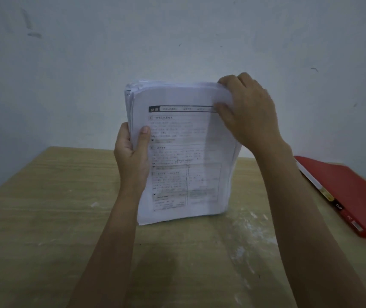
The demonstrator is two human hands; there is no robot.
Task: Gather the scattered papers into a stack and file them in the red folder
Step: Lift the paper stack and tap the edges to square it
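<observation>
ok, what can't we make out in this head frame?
All head view.
Paper stack: print on top sheet blurred, unreadable; sheets behind hidden by it.
Stack's bottom edge: touching the table or just above, cannot tell.
Red folder: cut off by right edge; contents hidden by cover.
Left hand: fingers hidden behind stack.
Right hand: covers stack's top right corner.

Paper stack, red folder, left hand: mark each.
paper stack (pixel 184 156), head view, middle of printed front sheet
red folder (pixel 355 192), head view, red cover
left hand (pixel 133 158), head view, base of the thumb

Single head-worn wide-angle view, forward and down, close over table (pixel 44 196).
</observation>
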